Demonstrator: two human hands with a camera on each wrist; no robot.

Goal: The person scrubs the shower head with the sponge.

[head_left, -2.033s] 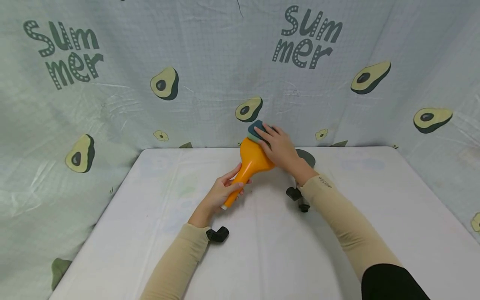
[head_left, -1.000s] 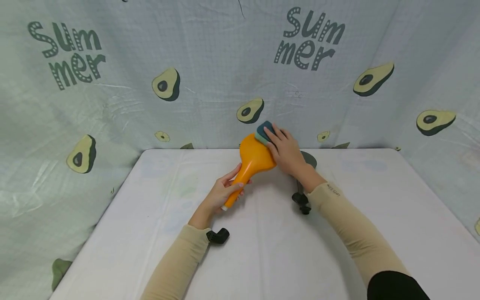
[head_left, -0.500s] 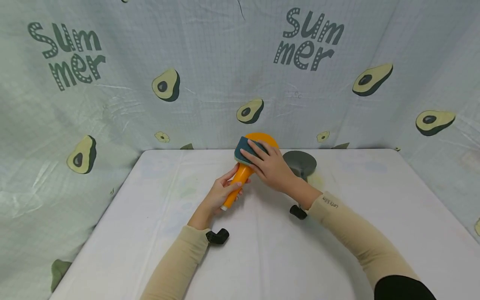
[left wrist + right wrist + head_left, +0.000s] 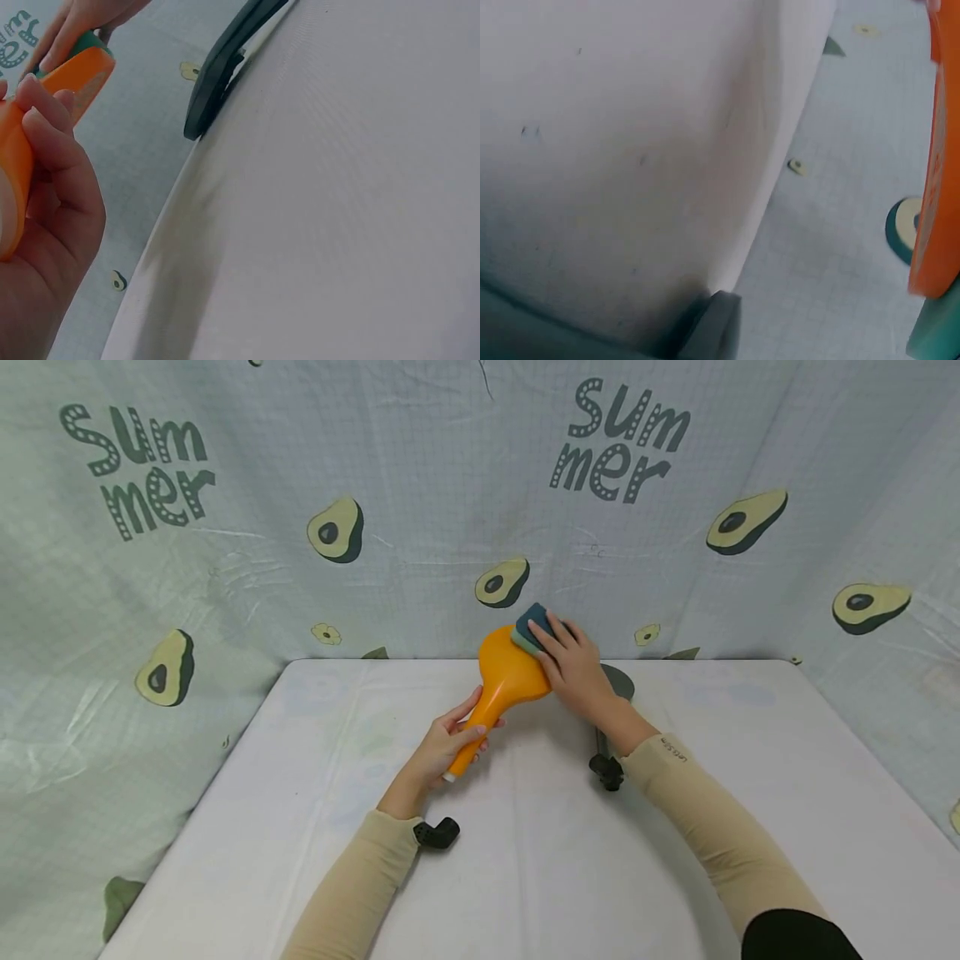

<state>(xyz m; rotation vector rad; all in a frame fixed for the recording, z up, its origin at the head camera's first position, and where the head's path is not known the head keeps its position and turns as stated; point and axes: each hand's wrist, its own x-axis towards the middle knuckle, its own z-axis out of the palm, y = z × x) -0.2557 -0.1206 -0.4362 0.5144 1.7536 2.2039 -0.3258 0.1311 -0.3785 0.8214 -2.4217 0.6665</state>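
Orange handle (image 4: 491, 703) fills left grip (image 4: 441, 746); right grip (image 4: 579, 675) holds sponge (image 4: 529, 615).

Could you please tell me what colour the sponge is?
The sponge is dark blue on top and green beneath, clearest in the head view.

We see an orange paddle-shaped tool (image 4: 506, 672) of smooth, glossy plastic, with bright highlights along its handle. The sponge (image 4: 532, 625) looks like matt foam, its grain too small for us to make out. The dark round-headed utensil (image 4: 619, 680) is smooth with a dull sheen; plastic or coated metal, we cannot tell. We take the bench cover (image 4: 300, 827) for matt, lightly creased cloth, and the printed backdrop (image 4: 420, 460) for wrinkled sheeting, faintly shiny in places. The beige sleeves (image 4: 352, 893) are soft, matt cloth.
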